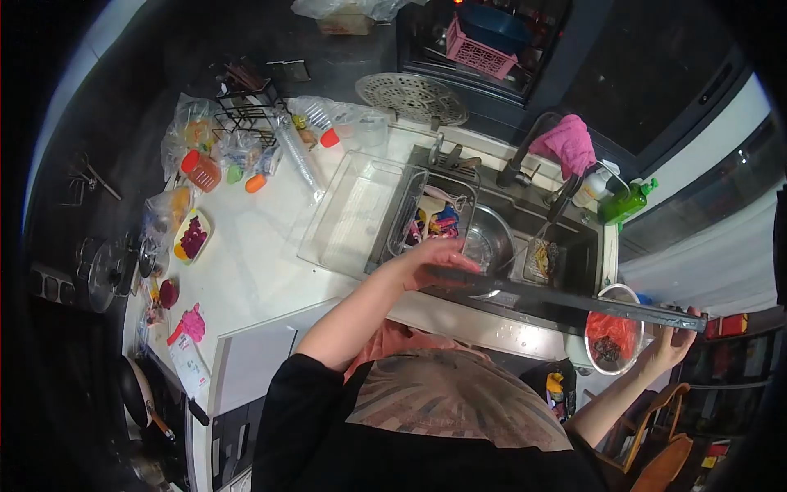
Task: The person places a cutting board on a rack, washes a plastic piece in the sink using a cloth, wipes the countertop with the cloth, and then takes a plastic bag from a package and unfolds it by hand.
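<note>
A long, dark, flat board (566, 297), seen almost edge-on, spans the space in front of the sink (566, 271). My right hand (674, 344) grips its right end, with fingers curled round the edge. At the other end, my left hand (438, 261) holds the board, its fingers partly over the top and partly hidden. Beneath and beyond the board, a steel bowl (489, 238) sits in the sink beside a wire basket (407, 205) with colourful items inside. A small strainer (539, 261) with scraps lies in the sink's right part.
Left of the sink stands a clear rectangular tray (348, 209). A bowl with a red bag (607, 316) is near my right forearm. The faucet (512, 168), a pink cloth (568, 145) and a green bottle (627, 201) line the back. Jars and dishes, including purple pieces (193, 238), crowd the left counter.
</note>
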The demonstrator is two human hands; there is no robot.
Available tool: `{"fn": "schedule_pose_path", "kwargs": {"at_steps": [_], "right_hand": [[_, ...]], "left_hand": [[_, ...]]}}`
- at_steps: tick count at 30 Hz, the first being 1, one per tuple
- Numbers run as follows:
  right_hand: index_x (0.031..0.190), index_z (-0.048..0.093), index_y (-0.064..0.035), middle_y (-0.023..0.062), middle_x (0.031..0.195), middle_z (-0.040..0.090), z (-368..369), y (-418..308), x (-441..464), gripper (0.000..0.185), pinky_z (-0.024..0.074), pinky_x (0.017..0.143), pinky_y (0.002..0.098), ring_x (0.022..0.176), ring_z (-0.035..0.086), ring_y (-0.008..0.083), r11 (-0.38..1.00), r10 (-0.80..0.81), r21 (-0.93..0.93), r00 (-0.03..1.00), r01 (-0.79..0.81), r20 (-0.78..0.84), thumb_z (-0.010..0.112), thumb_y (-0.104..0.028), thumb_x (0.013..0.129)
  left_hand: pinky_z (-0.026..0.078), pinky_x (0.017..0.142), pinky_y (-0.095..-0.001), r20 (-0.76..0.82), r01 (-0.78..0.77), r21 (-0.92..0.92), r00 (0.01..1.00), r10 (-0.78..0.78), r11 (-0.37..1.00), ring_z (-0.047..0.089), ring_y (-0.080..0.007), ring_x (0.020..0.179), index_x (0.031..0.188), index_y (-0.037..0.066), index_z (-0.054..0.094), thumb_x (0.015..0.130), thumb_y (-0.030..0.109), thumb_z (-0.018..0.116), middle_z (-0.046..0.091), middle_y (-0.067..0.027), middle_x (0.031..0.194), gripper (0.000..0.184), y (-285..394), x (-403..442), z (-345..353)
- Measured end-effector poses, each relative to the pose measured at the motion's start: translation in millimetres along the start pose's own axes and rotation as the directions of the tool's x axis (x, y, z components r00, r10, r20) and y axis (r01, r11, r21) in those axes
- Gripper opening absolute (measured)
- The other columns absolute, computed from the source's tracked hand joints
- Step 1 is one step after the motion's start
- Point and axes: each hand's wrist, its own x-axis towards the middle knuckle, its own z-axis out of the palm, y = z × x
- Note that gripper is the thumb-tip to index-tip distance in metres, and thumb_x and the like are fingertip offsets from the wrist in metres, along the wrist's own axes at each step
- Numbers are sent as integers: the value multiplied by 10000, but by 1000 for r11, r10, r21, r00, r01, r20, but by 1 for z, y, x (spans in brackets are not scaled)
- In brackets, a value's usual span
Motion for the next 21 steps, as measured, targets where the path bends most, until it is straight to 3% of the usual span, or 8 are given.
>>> {"fn": "schedule_pose_path", "kwargs": {"at_steps": [3, 6, 8, 10, 11, 17, 20, 21], "right_hand": [[1005, 482, -47, 151, 1251, 554, -26, 13, 3, 272, 389, 1067, 417, 1254, 479, 235, 985, -171, 49, 983, 168, 63, 663, 73, 842], [950, 410, -88, 131, 1155, 573, -26, 8, 3, 324, 417, 1043, 442, 1229, 500, 245, 1000, -30, -5, 999, 30, 16, 663, 80, 837], [1101, 439, -81, 86, 1081, 563, 5, -14, -2, 395, 442, 1021, 450, 1118, 558, 233, 990, -138, -30, 990, 139, 40, 675, 76, 826], [1300, 436, -51, -10, 943, 446, 27, -34, -6, 566, 430, 943, 323, 910, 471, 113, 994, -105, 6, 993, 105, 59, 737, -25, 820], [1425, 370, -35, -4, 952, 513, 25, -37, -4, 731, 426, 943, 309, 875, 480, 107, 990, -109, -68, 971, 126, 212, 746, -41, 798], [1039, 686, 42, 38, 923, 645, 39, -51, 3, 317, 435, 735, 227, 696, 463, 65, 923, 56, -342, 815, 178, 576, 757, -52, 745], [992, 693, 35, 59, 882, 687, 97, -75, -7, 314, 416, 710, 222, 686, 508, 77, 899, 25, -340, 742, 276, 669, 799, -97, 727], [881, 713, 29, 90, 724, 677, 155, -123, -24, 378, 454, 607, 294, 618, 603, 173, 806, -27, -418, 732, 419, 681, 824, -248, 649]], "left_hand": [[442, 1045, -415, -40, -230, -166, 973, 226, 959, 563, -329, 1178, 1224, -94, 569, 939, 615, 446, 601, -244, 1231, 775, 4, -33, 11], [445, 1051, -471, -142, -371, -220, 927, 347, 902, 556, -348, 1176, 1136, -12, 605, 909, 667, 457, 601, -222, 1215, 731, 3, -51, 19], [441, 1062, -450, -124, -505, 43, 853, 506, 862, 552, -307, 1188, 1116, 50, 591, 885, 664, 511, 582, -171, 1229, 661, -1, -60, 16], [458, 1035, -397, -71, -566, 63, 819, 569, 822, 562, -246, 1152, 1133, 80, 566, 886, 614, 563, 566, -104, 1191, 588, 6, -78, 20], [463, 1013, -368, -84, -587, 120, 798, 597, 801, 564, -219, 1123, 1130, 86, 557, 899, 572, 576, 557, -85, 1167, 538, 10, -90, 22], [468, 964, -310, -190, -593, 246, 746, 638, 767, 557, -148, 1057, 1071, 86, 569, 928, 343, 600, 552, -39, 1080, 296, 65, -179, 32], [463, 980, -331, -259, -661, 215, 672, 694, 719, 562, -153, 1044, 1027, 69, 584, 925, 283, 574, 565, -36, 1043, 237, 92, -214, 9], [463, 986, -361, -254, -701, 218, 630, 733, 679, 572, -175, 1043, 1029, 72, 585, 926, 293, 573, 570, -43, 1040, 245, 101, -232, -3]]}}
